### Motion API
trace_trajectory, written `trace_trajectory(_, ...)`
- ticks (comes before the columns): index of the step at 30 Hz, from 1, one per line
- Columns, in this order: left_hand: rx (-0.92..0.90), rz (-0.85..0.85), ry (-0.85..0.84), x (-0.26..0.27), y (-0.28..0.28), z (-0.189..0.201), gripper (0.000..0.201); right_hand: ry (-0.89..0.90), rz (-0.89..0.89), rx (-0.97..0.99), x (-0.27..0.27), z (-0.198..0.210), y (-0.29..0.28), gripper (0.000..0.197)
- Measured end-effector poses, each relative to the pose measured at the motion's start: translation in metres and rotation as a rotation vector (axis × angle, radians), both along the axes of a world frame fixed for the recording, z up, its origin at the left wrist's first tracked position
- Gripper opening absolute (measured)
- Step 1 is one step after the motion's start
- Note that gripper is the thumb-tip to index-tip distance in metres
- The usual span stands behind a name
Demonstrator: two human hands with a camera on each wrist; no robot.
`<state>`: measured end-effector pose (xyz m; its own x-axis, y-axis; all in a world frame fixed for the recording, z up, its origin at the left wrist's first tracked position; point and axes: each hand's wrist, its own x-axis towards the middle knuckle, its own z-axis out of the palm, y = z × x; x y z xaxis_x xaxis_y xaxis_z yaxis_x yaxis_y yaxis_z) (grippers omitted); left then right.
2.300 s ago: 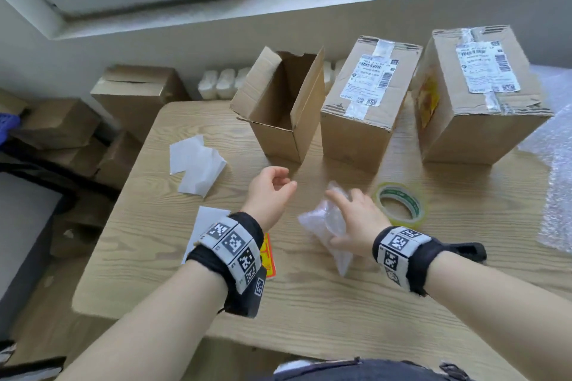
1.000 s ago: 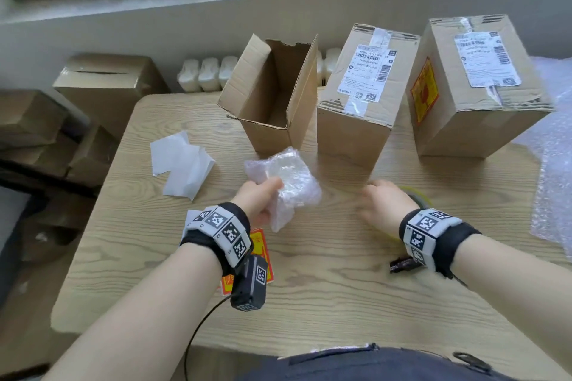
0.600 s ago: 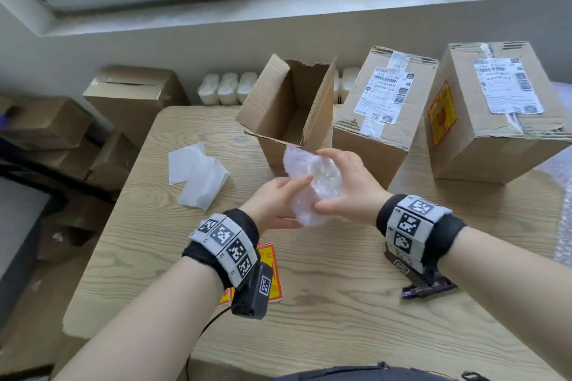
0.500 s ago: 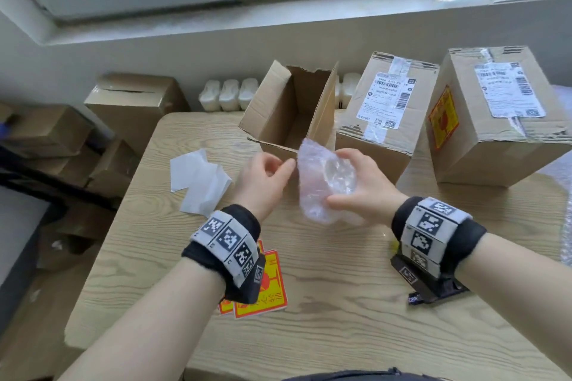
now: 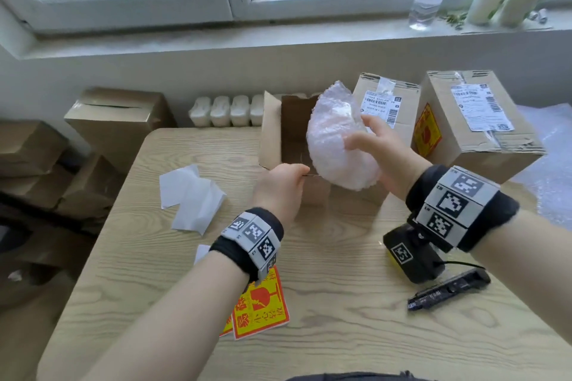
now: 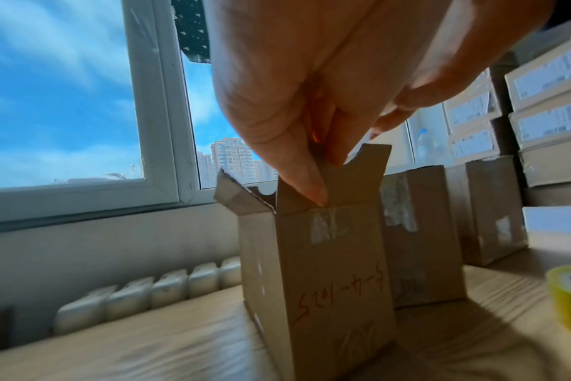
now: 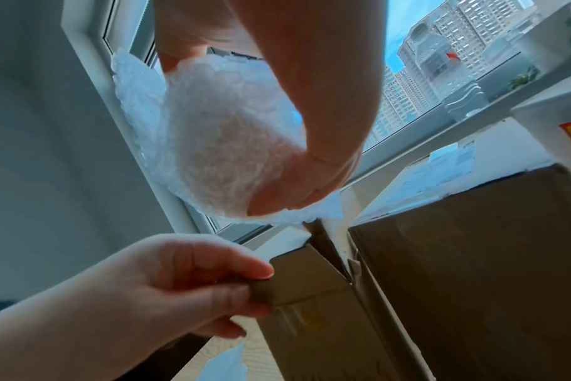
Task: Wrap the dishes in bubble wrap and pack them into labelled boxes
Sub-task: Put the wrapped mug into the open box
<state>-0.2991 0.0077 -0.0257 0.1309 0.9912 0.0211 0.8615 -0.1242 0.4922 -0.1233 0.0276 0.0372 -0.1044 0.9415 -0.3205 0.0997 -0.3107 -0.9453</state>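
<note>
Head view shows three boxes on the worktop (image 5: 325,281): one open box (image 5: 288,133) and two sealed boxes (image 5: 387,111) bearing printed labels. The right hand (image 5: 385,158) holds one bubble-wrapped bundle (image 5: 335,139) above the open box, fingers (image 5: 356,142) curled round it. The left hand (image 5: 280,189) pinches the box's near flap (image 6: 343,180) between thumb and fingers. Two red-and-yellow stickers (image 5: 260,309), one black marker (image 5: 448,289) and one yellow tape roll (image 6: 568,299) lie nearby.
</note>
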Motion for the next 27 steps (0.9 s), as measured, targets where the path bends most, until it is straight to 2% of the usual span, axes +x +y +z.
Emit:
trace_trajectory(3, -0.062, 0.013, 0.020, 0.002, -0.022, 0.001, 0.037, -0.011, 0.035, 0.002, -0.010, 0.009, 0.001, 0.090)
trace_trajectory(5, -0.074, -0.019, 0.063, 0.002, -0.038, 0.001, 0.039, 0.028, 0.059, 0.004, -0.016, 0.016, -0.002, 0.067)
trace_trajectory(7, -0.095, -0.044, 0.126, 0.004, -0.050, 0.000, 0.041, 0.135, 0.095, -0.021, -0.023, 0.023, -0.006, 0.037)
trace_trajectory(9, -0.114, -0.061, 0.185, 0.007, -0.060, 0.000, 0.042, 0.217, 0.145, -0.068, -0.031, 0.027, -0.011, 0.033)
trace_trajectory(10, -0.124, -0.070, 0.191, 0.009, -0.065, 0.000, 0.043, 0.198, 0.169, -0.081, -0.036, 0.026, -0.012, 0.033)
trace_trajectory(12, -0.125, -0.090, 0.164, 0.008, -0.072, 0.001, 0.042, 0.044, 0.202, -0.049, -0.046, 0.019, -0.013, 0.040)
trace_trajectory(15, -0.101, -0.072, 0.094, -0.001, -0.081, -0.001, 0.038, -0.295, 0.175, 0.029, -0.052, 0.003, -0.011, 0.079)
trace_trajectory(17, -0.055, -0.036, 0.060, -0.008, -0.086, -0.004, 0.031, -0.472, 0.185, 0.085, -0.051, -0.005, -0.011, 0.091)
trace_trajectory(21, 0.011, -0.041, 0.000, -0.016, -0.092, -0.008, 0.024, -0.749, 0.353, 0.159, -0.053, -0.016, -0.018, 0.092)
trace_trajectory(27, 0.076, -0.086, -0.073, -0.018, -0.099, -0.012, 0.027, -1.039, 0.429, 0.205, -0.073, -0.030, -0.024, 0.070)
